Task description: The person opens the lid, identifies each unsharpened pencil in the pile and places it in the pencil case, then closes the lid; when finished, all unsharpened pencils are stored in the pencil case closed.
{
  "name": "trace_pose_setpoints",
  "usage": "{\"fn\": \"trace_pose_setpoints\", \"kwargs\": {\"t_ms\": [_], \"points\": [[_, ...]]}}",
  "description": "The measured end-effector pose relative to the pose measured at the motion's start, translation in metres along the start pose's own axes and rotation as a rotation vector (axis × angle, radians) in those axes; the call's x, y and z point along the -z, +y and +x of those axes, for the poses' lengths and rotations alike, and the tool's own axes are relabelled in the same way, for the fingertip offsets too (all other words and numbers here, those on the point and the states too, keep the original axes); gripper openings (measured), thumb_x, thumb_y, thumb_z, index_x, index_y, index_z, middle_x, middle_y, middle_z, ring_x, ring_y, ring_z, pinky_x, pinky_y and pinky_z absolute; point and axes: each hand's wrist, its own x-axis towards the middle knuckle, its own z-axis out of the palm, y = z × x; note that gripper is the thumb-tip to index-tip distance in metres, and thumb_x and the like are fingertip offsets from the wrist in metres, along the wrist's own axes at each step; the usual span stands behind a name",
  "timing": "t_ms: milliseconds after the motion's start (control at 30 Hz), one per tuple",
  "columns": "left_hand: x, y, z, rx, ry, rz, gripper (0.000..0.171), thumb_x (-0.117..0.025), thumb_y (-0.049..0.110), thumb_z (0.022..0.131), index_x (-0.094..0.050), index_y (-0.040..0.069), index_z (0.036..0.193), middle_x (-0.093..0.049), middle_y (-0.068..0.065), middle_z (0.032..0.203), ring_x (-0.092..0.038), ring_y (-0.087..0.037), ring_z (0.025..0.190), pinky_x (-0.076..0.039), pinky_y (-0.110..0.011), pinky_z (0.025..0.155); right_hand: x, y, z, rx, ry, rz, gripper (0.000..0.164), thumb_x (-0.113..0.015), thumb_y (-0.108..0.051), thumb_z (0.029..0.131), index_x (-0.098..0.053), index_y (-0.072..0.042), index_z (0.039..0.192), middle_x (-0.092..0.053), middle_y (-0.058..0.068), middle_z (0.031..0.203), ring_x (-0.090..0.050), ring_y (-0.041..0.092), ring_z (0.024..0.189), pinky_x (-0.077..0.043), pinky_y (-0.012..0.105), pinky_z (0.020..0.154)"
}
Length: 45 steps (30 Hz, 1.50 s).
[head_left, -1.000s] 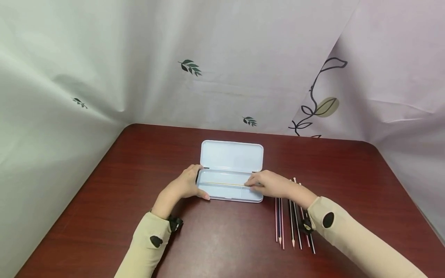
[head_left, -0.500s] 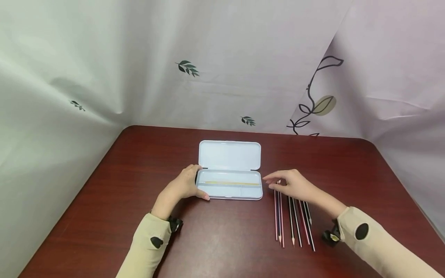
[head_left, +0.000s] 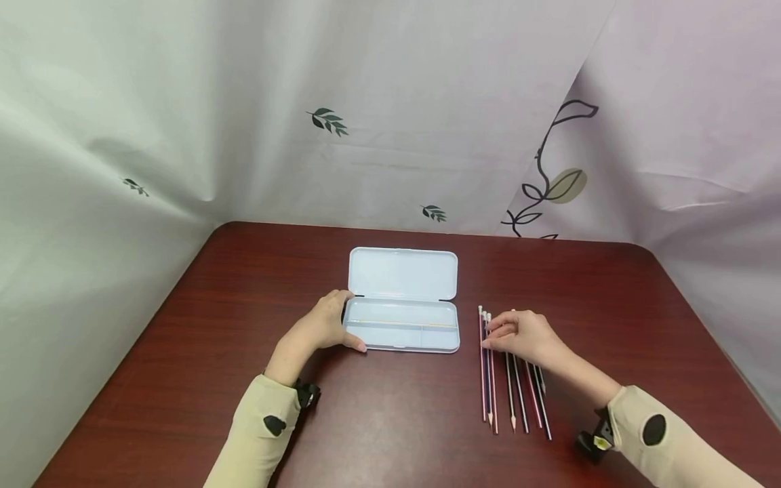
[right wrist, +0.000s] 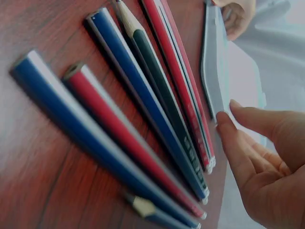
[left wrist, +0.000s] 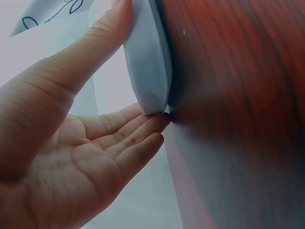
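Note:
An open white pencil case (head_left: 439, 313) lies on the table, its lid tipped back. My left hand (head_left: 326, 324) holds its left end, thumb at the front edge and fingers at the back corner; the left wrist view shows the fingertips against the case's side. A slim yellow pencil-like stick (head_left: 439, 325) lies lengthwise inside. To the right of the case, my right hand (head_left: 527, 335) hovers over several pencils (head_left: 493, 386), thumb and index fingertips slightly apart with nothing between them. In the right wrist view, red striped pencils (right wrist: 178, 81), blue pencils (right wrist: 138, 90) and a dark green pencil (right wrist: 159, 86) lie beside the hand.
The dark red wooden table (head_left: 396, 420) has a pale patterned curtain (head_left: 390, 122) behind it and along its sides. A small divider (head_left: 422, 335) splits the front compartment of the case. Both wrists wear black cameras.
My right hand has left the inside of the case and moved right, over the pencils. The yellow stick stays in the case. My left hand keeps its place.

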Motion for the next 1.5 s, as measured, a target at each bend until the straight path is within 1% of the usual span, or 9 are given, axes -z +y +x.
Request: {"fn": "trace_pose_setpoints", "kwargs": {"t_ms": [133, 233, 300, 533, 833, 1033, 1200, 1367, 1500], "points": [[-0.001, 0.000, -0.001, 0.019, -0.011, -0.020, 0.099, -0.091, 0.034, 0.052, -0.044, -0.006, 0.130, -0.049, -0.022, 0.125, -0.046, -0.036, 0.118, -0.038, -0.047, 0.099, -0.004, -0.008, 0.001, -0.046, 0.032, -0.055, 0.027, -0.081, -0.031, 0.069, -0.065, -0.012, 0.077, -0.064, -0.005, 0.063, -0.055, 0.011, 0.061, -0.042, 0.027, 0.055], [-0.003, 0.000, -0.001, 0.030, -0.017, -0.028, 0.099, -0.091, 0.034, 0.053, -0.044, -0.006, 0.129, -0.049, -0.021, 0.125, -0.045, -0.035, 0.118, -0.038, -0.046, 0.099, -0.005, -0.011, 0.001, -0.091, 0.050, -0.078, 0.031, -0.083, -0.032, 0.066, -0.059, -0.013, 0.070, -0.059, -0.006, 0.057, -0.051, 0.011, 0.055, -0.038, 0.027, 0.050], [-0.004, 0.000, -0.001, 0.029, -0.011, -0.027, 0.098, -0.092, 0.034, 0.052, -0.044, -0.005, 0.129, -0.050, -0.021, 0.124, -0.046, -0.034, 0.117, -0.038, -0.046, 0.098, -0.005, -0.012, 0.001, -0.111, 0.043, -0.059, 0.033, -0.083, -0.031, 0.067, -0.056, -0.011, 0.069, -0.059, -0.005, 0.056, -0.053, 0.010, 0.053, -0.038, 0.027, 0.048], [-0.003, 0.000, 0.001, 0.016, 0.001, -0.012, 0.099, -0.092, 0.034, 0.052, -0.045, -0.006, 0.129, -0.050, -0.021, 0.124, -0.046, -0.034, 0.117, -0.038, -0.046, 0.099, -0.006, -0.012, 0.004, -0.136, 0.002, 0.105, 0.029, -0.082, -0.016, 0.068, -0.057, -0.004, 0.073, -0.065, 0.002, 0.059, -0.064, 0.013, 0.055, -0.053, 0.028, 0.052], [-0.003, 0.001, 0.001, 0.019, -0.011, -0.023, 0.100, -0.091, 0.034, 0.052, -0.044, -0.006, 0.130, -0.049, -0.022, 0.126, -0.046, -0.035, 0.118, -0.038, -0.046, 0.099, -0.014, -0.013, 0.009, -0.095, -0.018, 0.096, 0.024, -0.078, -0.004, 0.069, -0.054, -0.003, 0.069, -0.063, 0.003, 0.056, -0.062, 0.014, 0.052, -0.052, 0.028, 0.048], [-0.003, 0.000, 0.001, 0.030, -0.004, -0.023, 0.099, -0.092, 0.034, 0.052, -0.044, -0.005, 0.130, -0.049, -0.022, 0.126, -0.046, -0.034, 0.118, -0.038, -0.046, 0.099, -0.019, -0.020, 0.014, -0.109, -0.034, 0.053, 0.027, -0.081, -0.008, 0.068, -0.055, -0.002, 0.072, -0.062, 0.003, 0.052, -0.061, 0.014, 0.047, -0.051, 0.028, 0.046], [-0.004, 0.000, 0.001, 0.030, -0.006, -0.030, 0.100, -0.092, 0.034, 0.052, -0.044, -0.005, 0.131, -0.049, -0.022, 0.127, -0.046, -0.034, 0.119, -0.038, -0.046, 0.099, -0.019, -0.024, 0.021, -0.146, -0.103, -0.022, 0.022, -0.082, -0.015, 0.068, -0.064, -0.003, 0.063, -0.062, 0.002, 0.049, -0.061, 0.012, 0.045, -0.051, 0.026, 0.046], [-0.004, -0.001, 0.001, 0.027, -0.005, -0.032, 0.100, -0.092, 0.034, 0.052, -0.044, -0.005, 0.131, -0.048, -0.021, 0.127, -0.045, -0.034, 0.119, -0.038, -0.046, 0.099, -0.016, -0.022, 0.028, -0.206, -0.186, 0.028, 0.017, -0.078, -0.012, 0.072, -0.067, -0.002, 0.063, -0.063, 0.005, 0.051, -0.063, 0.013, 0.047, -0.052, 0.026, 0.049], [-0.002, 0.000, 0.001, 0.032, -0.013, -0.029, 0.100, -0.091, 0.034, 0.052, -0.043, -0.005, 0.131, -0.048, -0.021, 0.127, -0.045, -0.034, 0.118, -0.038, -0.046, 0.099, -0.014, -0.023, 0.030, -0.201, -0.212, 0.054, 0.013, -0.069, -0.010, 0.075, -0.067, 0.000, 0.066, -0.064, 0.006, 0.053, -0.063, 0.014, 0.049, -0.053, 0.026, 0.050]]}}
